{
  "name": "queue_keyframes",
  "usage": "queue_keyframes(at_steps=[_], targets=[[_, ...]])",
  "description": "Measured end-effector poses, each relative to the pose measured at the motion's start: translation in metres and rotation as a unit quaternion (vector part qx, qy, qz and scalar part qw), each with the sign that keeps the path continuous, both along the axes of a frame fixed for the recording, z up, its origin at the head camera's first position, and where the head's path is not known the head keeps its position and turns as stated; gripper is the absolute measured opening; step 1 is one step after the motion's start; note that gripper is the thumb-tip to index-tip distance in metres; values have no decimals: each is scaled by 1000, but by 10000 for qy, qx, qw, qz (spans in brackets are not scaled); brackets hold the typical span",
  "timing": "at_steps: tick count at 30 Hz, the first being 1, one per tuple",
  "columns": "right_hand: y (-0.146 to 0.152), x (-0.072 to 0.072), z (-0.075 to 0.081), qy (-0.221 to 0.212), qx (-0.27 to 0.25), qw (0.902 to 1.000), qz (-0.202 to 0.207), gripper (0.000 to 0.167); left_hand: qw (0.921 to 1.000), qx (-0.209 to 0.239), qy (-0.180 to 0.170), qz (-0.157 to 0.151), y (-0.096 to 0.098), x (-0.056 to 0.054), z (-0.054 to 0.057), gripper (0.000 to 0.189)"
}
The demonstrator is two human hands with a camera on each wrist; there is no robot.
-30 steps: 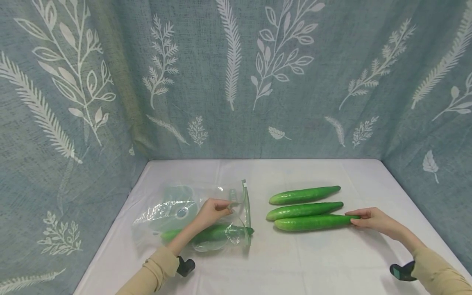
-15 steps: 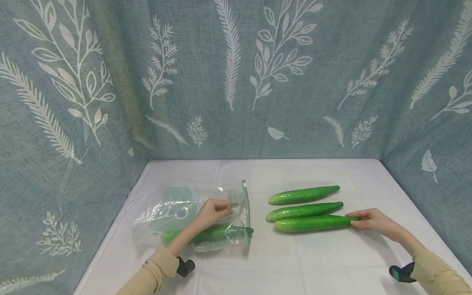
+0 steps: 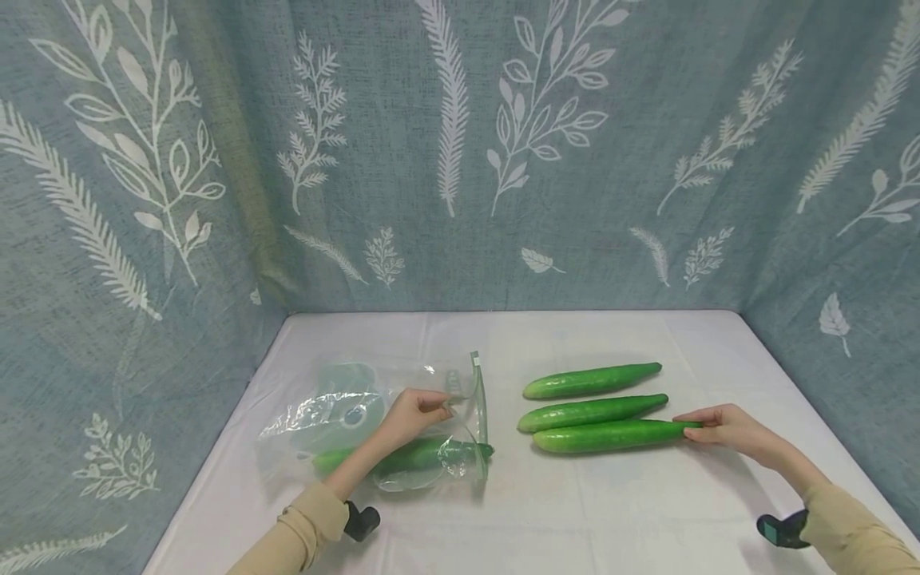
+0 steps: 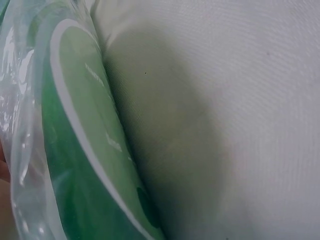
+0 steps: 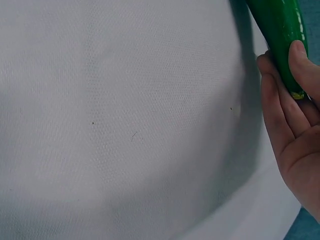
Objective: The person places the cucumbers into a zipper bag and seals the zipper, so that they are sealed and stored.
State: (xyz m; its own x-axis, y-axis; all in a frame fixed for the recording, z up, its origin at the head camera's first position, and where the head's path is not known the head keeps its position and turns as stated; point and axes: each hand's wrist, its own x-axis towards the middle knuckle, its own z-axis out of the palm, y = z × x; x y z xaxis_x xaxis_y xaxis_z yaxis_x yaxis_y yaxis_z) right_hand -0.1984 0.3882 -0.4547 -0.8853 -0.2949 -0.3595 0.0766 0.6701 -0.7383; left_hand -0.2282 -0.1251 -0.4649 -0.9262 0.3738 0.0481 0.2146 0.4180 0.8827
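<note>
- Blue-green curtain (image 3: 108,335), white leaf pattern, far left and along the back.
- White-cloth tabletop (image 3: 216,511) under everything.
- Clear plastic bag (image 3: 417,375) flat on the tabletop, left of centre, mouth facing right; wrinkled, shiny.
- Green print (image 3: 348,391) on the bag; left wrist view shows it close up with a pale border.
- Beige left sleeve (image 3: 302,523), reaching in from the bottom edge.
- Black left wrist device (image 3: 362,521) beside that cuff.
- My left grip (image 3: 413,414): thumb and fingers together, pinching the bag's upper layer near the mouth.
- Bagged cucumber (image 3: 431,455) lies lengthwise inside, partly behind my forearm, stem end at the mouth.
- Right of the bag: far cucumber (image 3: 592,381), middle cucumber (image 3: 592,413), near cucumber (image 3: 611,436), roughly parallel, paler ends left. Far one set a bit apart; near one just beside the middle one.
- My right grip (image 3: 729,431): clamped on the near cucumber's stem end, thumb one side, fingers the other; yellowish tip shows in the right wrist view. Can't tell if that end is lifted.
- Black right wrist device (image 3: 783,529), then beige right sleeve (image 3: 855,531), lower right.
</note>
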Motion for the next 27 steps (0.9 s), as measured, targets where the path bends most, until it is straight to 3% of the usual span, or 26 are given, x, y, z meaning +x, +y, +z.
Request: queue_keyframes(at_steps=[11,27], targets=[[1,4,0,-135,-109,9998,-49,58,10000,13,38,-64,-1,0,0,26],[1,5,1,-187,-517,9974,-465,60,10000,-53,19,-52,0,-1,-2,25]])
